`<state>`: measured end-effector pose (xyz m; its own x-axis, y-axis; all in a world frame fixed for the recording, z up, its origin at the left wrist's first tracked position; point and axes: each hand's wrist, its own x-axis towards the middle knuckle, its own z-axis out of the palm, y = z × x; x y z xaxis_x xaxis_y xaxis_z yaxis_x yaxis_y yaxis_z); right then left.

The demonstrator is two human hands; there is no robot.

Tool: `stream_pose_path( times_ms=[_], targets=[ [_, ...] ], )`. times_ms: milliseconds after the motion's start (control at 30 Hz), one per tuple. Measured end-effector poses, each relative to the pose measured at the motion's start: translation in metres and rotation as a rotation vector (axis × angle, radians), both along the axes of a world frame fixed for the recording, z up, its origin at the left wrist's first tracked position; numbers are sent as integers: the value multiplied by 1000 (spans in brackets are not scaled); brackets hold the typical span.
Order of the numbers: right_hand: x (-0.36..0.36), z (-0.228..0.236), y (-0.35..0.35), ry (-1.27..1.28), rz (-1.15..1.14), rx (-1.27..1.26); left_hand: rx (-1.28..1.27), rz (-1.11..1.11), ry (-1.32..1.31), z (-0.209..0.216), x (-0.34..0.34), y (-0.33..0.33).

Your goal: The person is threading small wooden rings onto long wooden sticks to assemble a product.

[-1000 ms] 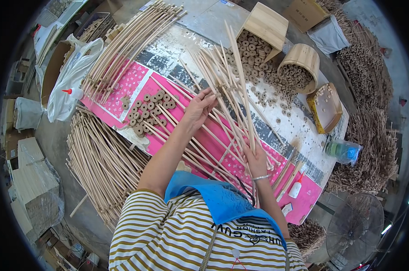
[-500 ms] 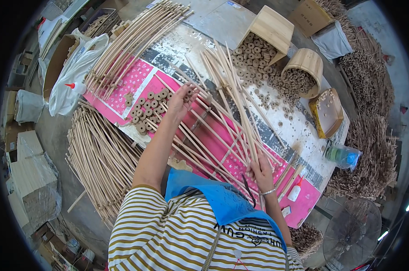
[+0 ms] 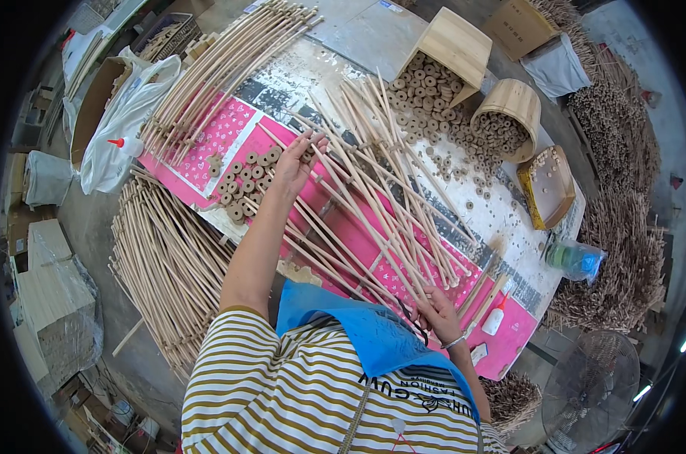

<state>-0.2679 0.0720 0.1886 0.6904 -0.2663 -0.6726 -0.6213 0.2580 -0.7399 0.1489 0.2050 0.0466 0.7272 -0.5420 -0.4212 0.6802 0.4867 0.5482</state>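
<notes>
My left hand (image 3: 292,165) is closed near the upper end of a thin wooden stick (image 3: 366,219). Its fingertips partly hide that end, and some loose rings lie just beside them. Lower on the right, my right hand (image 3: 438,314) has its fingers round the stick's near end. Several more sticks (image 3: 415,204) with small rings on them lie crossed on the pink cover (image 3: 343,234), beyond the held one. Left of my left forearm is a pile of round wooden rings with centre holes (image 3: 241,181).
Tipped wooden tubs (image 3: 453,45) spill rings at the far right. A yellow-sided tray (image 3: 547,189) and a glue bottle (image 3: 494,319) are on the right. Stick bundles (image 3: 226,72) lie far left and another stack (image 3: 173,265) near left. A fan (image 3: 591,390) stands lower right.
The sticks bunched by my right hand now lie spread on the table, away from it. My right hand has come slightly nearer to me, and my left hand has shifted a little left.
</notes>
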Motion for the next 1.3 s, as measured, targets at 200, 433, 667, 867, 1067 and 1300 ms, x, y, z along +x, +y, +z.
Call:
stream_pose_path(
  times_ms=[200, 433, 667, 867, 1067, 1300],
  targets=[
    [-1, 0, 0, 10, -8, 32, 28, -53, -50, 9, -1, 2],
    [20, -16, -2, -35, -45, -25, 56, -293, -30, 23, -28, -18],
    [99, -37, -25, -235, -125, -478, 8, -392, -49, 61, -97, -52],
    [70, -23, -36, -262, 5, -771, 12, -165, -5, 14, -38, -4],
    [16, -19, -11, -126, -11, -465, -86, -123, -42, 11, -3, 19],
    [-10, -21, -4, -98, 35, -492, -67, -164, -108, 20, 1, 18]
  ],
)
